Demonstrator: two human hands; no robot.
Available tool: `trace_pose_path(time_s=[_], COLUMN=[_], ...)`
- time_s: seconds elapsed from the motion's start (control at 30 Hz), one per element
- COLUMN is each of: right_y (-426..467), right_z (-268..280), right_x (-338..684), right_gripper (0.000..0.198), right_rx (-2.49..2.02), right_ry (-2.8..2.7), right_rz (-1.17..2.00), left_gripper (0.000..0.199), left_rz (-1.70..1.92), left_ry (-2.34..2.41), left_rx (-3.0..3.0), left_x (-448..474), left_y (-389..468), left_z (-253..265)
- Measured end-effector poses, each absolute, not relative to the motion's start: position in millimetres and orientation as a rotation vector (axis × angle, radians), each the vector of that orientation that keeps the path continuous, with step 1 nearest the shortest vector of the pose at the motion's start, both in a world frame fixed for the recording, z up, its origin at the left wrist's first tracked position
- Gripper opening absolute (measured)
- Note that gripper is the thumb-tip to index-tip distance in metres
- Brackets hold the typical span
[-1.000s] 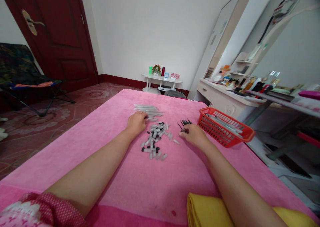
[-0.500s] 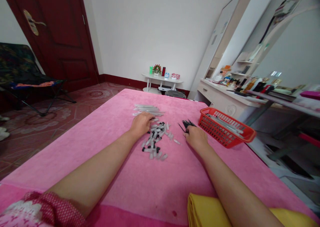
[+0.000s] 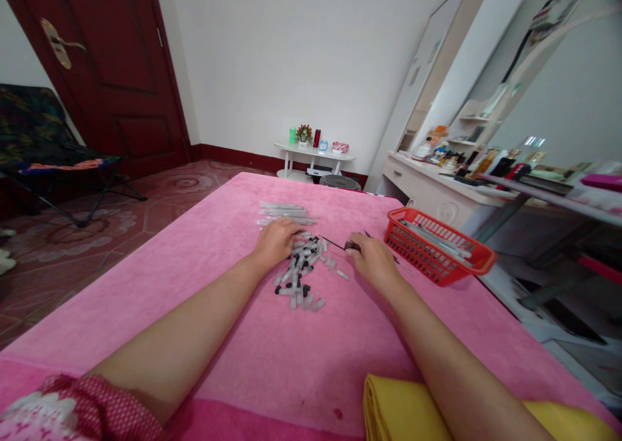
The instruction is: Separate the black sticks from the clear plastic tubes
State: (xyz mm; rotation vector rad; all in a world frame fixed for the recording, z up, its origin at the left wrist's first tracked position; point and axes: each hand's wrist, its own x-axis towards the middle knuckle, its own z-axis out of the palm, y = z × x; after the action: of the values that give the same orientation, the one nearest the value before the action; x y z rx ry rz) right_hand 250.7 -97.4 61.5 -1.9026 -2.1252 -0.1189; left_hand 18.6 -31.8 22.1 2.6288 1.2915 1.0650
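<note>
Moved since the earlier frame: one slim black rod (image 3: pixel 332 242), pinched in my right hand (image 3: pixel 374 258), now points toward my left hand (image 3: pixel 275 241), curled, hold unclear; small pieces (image 3: pixel 304 260), heaped between hands.

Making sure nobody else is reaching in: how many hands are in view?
2: the left hand at the left edge of the parts pile; the right hand right of it, holding a thin dark stick. No others show.
</note>
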Motion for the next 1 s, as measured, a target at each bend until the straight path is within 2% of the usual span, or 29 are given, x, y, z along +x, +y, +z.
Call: trace_pose_path(time_s=[0.47,0.73,1.0], right_y=[-95.7,-98.9,-99.4], right_z=[58.8,61.9,67.0], right_x=[254.0,241.7,248.8], right_gripper=[0.016,0.010,0.018], right_rx=[-1.782,-1.542,-1.250], right_ry=[-2.220,-2.258,-1.671], right_rz=[-0.173,-0.235,-0.258], left_gripper=[0.019,0.021,0.020], left_rz=[1.089,1.084,1.379], left_ry=[1.045,0.892,1.178], left_rx=[2.850,2.911,2.512], left_x=[22.1,31.0,27.4], left_y=[-30.0,-36.6,-32.9], left_z=[15.8,18.8,19.4])
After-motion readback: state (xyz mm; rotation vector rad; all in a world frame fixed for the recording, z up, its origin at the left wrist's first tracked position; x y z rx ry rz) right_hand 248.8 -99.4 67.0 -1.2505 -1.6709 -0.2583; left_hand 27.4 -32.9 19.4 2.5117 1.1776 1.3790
